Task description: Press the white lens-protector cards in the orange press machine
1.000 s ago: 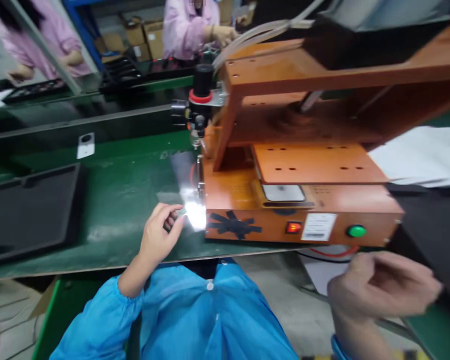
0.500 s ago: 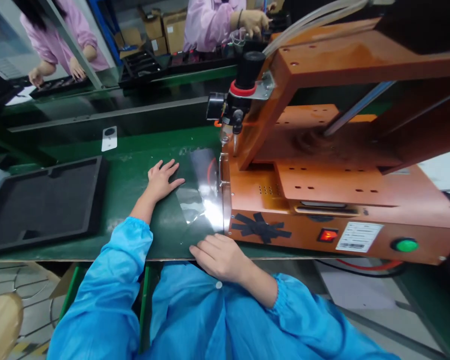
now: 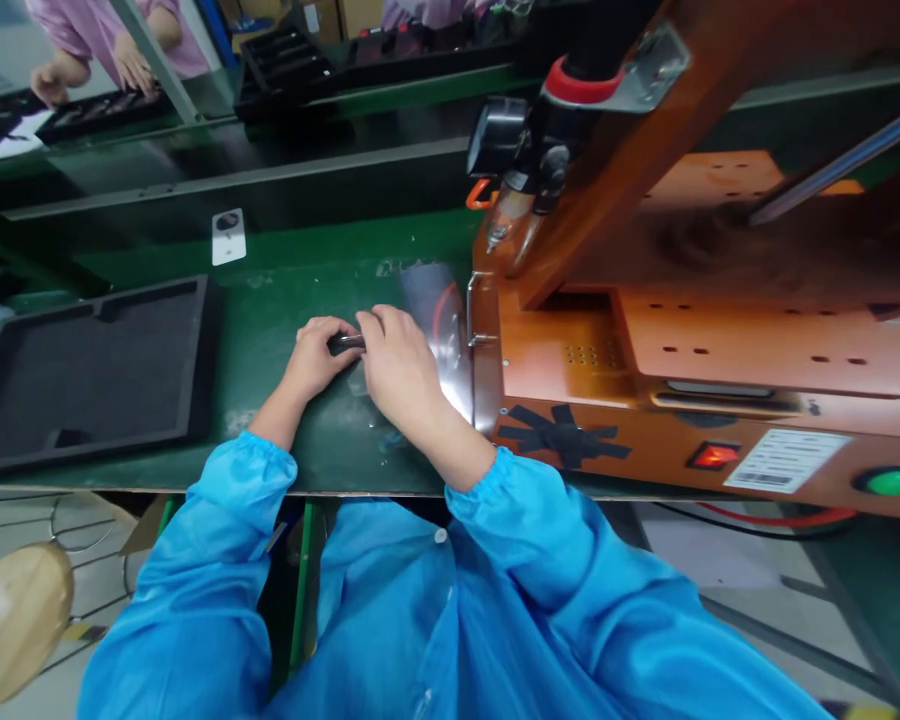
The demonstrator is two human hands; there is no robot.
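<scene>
Both hands meet above the green bench in the middle of the head view. Between them is a small dark slab with a shiny edge (image 3: pixel 347 343), mostly covered by fingers, so its kind does not show. My left hand (image 3: pixel 316 355) grips its left end with curled fingers and thumb. From the right, my right hand (image 3: pixel 399 362) closes over the other end. Just beyond that hand, a clear plastic film (image 3: pixel 439 310) with glare on it lies against the side of the orange machine (image 3: pixel 562 370).
A black foam tray (image 3: pixel 90 370) rests on the bench at left. A white card with a dark circle (image 3: pixel 229 238) lies near the back. A pressure gauge (image 3: pixel 497 137) and a metal handle (image 3: pixel 474 310) stick out from the machine. Co-workers in pink sit across the bench.
My right hand has risen from the bench's front edge to meet my left. My left hand, spread flat before, is now curled around the dark slab. The view has shifted, bringing the machine nearer.
</scene>
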